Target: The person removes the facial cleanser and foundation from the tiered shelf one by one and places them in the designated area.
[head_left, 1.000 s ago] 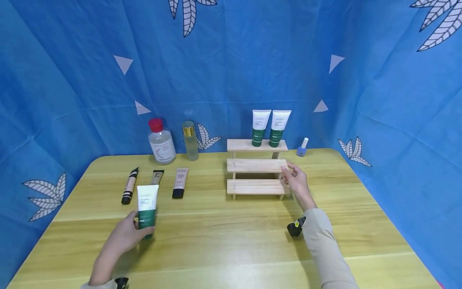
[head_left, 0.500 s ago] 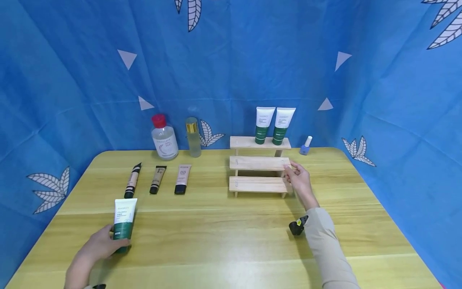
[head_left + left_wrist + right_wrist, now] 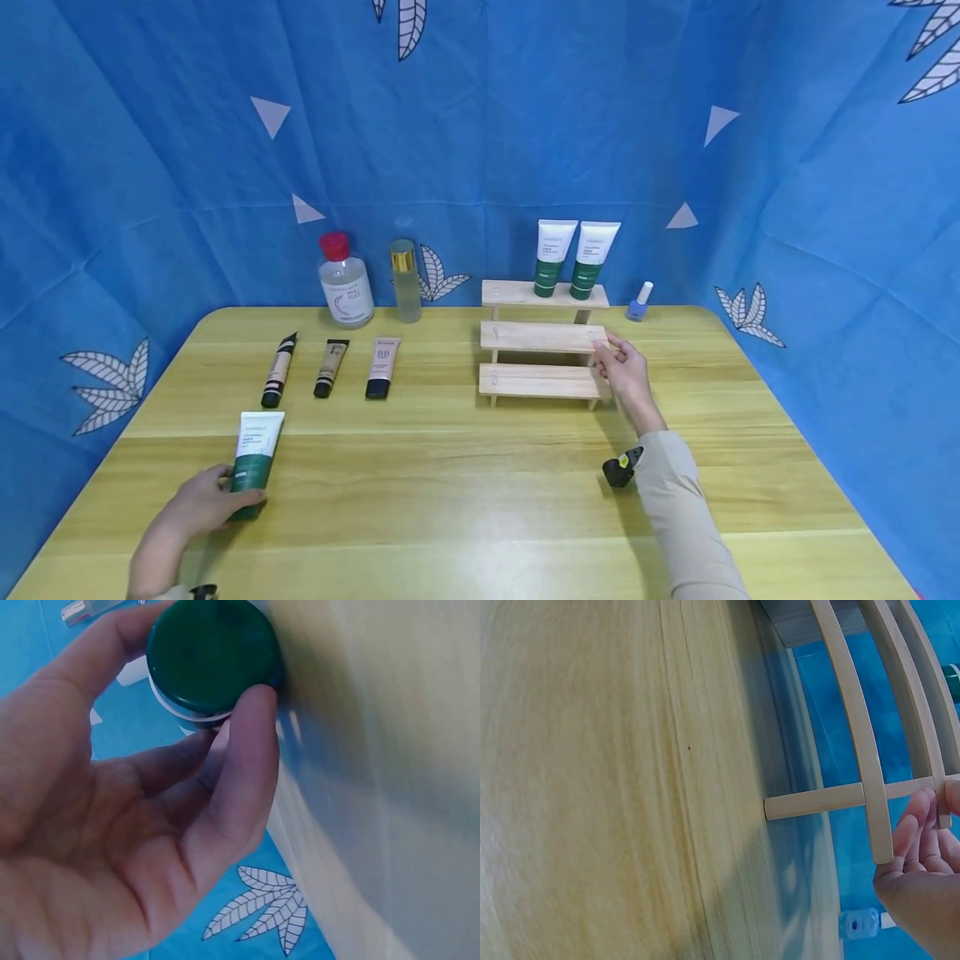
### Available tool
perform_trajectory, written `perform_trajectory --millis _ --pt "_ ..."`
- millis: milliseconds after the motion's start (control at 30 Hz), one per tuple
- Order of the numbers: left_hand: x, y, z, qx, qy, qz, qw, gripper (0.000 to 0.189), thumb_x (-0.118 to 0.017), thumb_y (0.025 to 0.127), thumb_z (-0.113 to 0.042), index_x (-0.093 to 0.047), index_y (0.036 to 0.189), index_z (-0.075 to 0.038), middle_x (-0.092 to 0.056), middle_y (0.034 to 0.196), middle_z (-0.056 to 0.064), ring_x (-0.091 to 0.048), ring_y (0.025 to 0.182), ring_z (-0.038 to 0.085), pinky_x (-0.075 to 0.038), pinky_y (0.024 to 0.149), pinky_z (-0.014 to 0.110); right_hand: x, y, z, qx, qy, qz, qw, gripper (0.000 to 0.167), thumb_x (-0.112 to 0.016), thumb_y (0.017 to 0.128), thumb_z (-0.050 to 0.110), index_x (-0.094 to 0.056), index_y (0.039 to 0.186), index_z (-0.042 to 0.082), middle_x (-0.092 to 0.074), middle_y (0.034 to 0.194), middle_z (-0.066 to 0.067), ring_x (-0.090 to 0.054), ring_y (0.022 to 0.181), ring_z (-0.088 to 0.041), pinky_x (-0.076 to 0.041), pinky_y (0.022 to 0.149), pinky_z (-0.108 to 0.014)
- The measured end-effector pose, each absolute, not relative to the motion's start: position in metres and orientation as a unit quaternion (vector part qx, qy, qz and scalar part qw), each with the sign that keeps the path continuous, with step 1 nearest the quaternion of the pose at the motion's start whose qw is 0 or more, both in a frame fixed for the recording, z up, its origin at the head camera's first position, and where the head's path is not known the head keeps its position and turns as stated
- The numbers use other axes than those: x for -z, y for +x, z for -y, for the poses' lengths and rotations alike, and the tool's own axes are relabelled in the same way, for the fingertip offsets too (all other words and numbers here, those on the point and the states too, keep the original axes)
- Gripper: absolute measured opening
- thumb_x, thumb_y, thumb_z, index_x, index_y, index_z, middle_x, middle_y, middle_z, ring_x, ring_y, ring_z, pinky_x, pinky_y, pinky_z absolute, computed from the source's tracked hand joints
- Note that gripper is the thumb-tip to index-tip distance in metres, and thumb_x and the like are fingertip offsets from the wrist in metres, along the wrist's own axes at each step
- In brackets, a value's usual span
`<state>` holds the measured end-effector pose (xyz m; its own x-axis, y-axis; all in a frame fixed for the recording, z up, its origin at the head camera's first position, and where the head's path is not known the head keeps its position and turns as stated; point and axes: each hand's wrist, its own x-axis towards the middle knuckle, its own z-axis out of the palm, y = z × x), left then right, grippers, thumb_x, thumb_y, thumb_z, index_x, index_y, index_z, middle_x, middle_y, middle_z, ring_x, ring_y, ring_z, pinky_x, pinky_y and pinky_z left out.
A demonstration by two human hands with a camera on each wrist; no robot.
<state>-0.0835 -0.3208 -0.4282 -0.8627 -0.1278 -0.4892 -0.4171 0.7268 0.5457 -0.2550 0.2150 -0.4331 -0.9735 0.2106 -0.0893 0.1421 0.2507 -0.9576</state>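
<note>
left hand gripping a green-and-white tube, right hand pinching a wooden stand

i am seeing the left hand's thumb and fingers curling round the green lower part of the tube, over the near left of the table. the tube is standing nearly upright, green cap down, its white end leaning slightly right; i cannot tell whether the cap is touching the tabletop. just beyond it a slim tube with a black cap is lying flat, and to its right a small tan tube and a pale pink tube are lying in a row.

on the right, i am seeing the right hand's thumb and fingers closing on the right end of the stand's middle tier. two matching green-and-white tubes are standing side by side on the far, top tier, toward its right end. a small blue bottle with a white cap is standing to the right of that tier, near the table's far edge.

at the far left i am picking out a red-capped bottle and, just to its right, a slimmer gold-banded bottle. a blue cloth is hanging behind everything.
</note>
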Motion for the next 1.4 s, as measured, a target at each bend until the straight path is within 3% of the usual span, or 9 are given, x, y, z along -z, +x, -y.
perform_trajectory --millis 533,767,1000,1200,1400 --pt "0.436 -0.079 0.33 -0.367 -0.159 -0.895 0.199 0.086 -0.069 0.084 -0.037 -0.03 0.129 0.025 -0.051 0.106 0.036 -0.06 0.085 0.026 -0.056 0.069 0.037 0.434 -0.256 -0.216 -0.605 -0.108 0.788 0.031 0.053 -0.053 0.097 0.03 -0.039 0.144 0.007 -0.055 0.078 0.006 -0.051 0.068 -0.002 -0.046 0.063 -0.014" --pt "0.44 -0.079 0.336 -0.384 -0.168 -0.886 0.199 0.093 -0.069 0.083 -0.044 -0.029 0.132 0.023 -0.052 0.105 0.032 -0.059 0.086 0.025 -0.056 0.069 0.037 0.433 -0.256 -0.214 -0.623 -0.105 0.775 0.03 0.054 -0.054 0.097 0.028 -0.039 0.144 0.005 -0.057 0.078 0.007 -0.052 0.067 0.0 -0.048 0.064 -0.014" --pt "0.442 -0.076 0.339 -0.384 -0.154 -0.892 0.184 0.092 -0.063 0.088 -0.044 -0.023 0.135 0.025 -0.049 0.111 0.035 -0.058 0.089 0.026 -0.057 0.07 0.037 0.434 -0.256 -0.214 -0.622 -0.107 0.776 0.028 0.055 -0.054 0.097 0.029 -0.038 0.144 0.005 -0.057 0.079 0.007 -0.052 0.068 0.0 -0.048 0.065 -0.014" --pt "0.44 -0.072 0.338 -0.376 -0.153 -0.897 0.173 0.089 -0.058 0.091 -0.046 -0.024 0.136 0.023 -0.049 0.105 0.026 -0.056 0.086 0.021 -0.056 0.068 0.033 0.433 -0.255 -0.214 -0.619 -0.109 0.778 0.028 0.055 -0.053 0.097 0.029 -0.038 0.144 0.005 -0.057 0.08 0.006 -0.052 0.07 -0.001 -0.049 0.067 -0.015" --pt "0.439 -0.073 0.335 -0.358 -0.159 -0.905 0.166 0.089 -0.056 0.091 -0.05 -0.026 0.136 0.021 -0.051 0.097 0.018 -0.052 0.075 0.018 -0.048 0.061 0.029 0.433 -0.255 -0.214 -0.617 -0.112 0.778 0.028 0.055 -0.053 0.097 0.03 -0.038 0.144 0.006 -0.057 0.082 0.004 -0.052 0.071 -0.002 -0.049 0.069 -0.016"
